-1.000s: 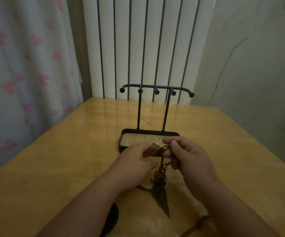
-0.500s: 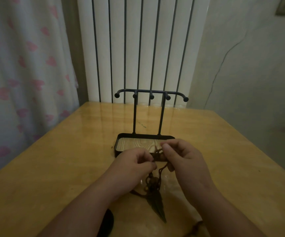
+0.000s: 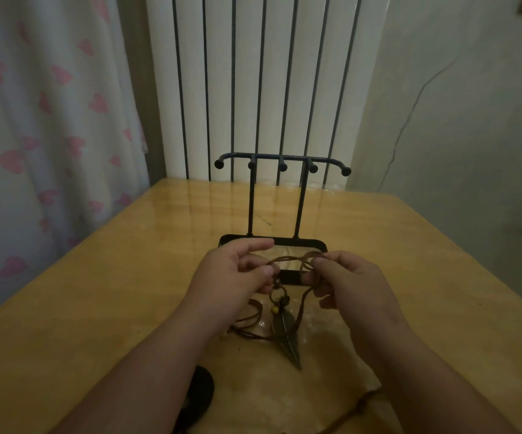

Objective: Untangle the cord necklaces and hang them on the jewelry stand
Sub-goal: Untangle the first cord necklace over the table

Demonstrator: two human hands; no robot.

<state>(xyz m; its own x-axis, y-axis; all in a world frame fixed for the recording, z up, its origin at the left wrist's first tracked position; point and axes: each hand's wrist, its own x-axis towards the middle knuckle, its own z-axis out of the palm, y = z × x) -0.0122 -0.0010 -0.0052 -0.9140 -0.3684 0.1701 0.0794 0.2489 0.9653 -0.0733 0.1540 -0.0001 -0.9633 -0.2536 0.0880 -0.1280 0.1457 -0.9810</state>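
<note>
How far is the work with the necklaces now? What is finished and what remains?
Done: nothing; the pegs of the jewelry stand are bare. In hand: the left hand and right hand pinch a brown cord, tangled between them, with its feather pendant below. Left: free the tangle, hang this necklace, then the second cord lying by the right forearm.
</note>
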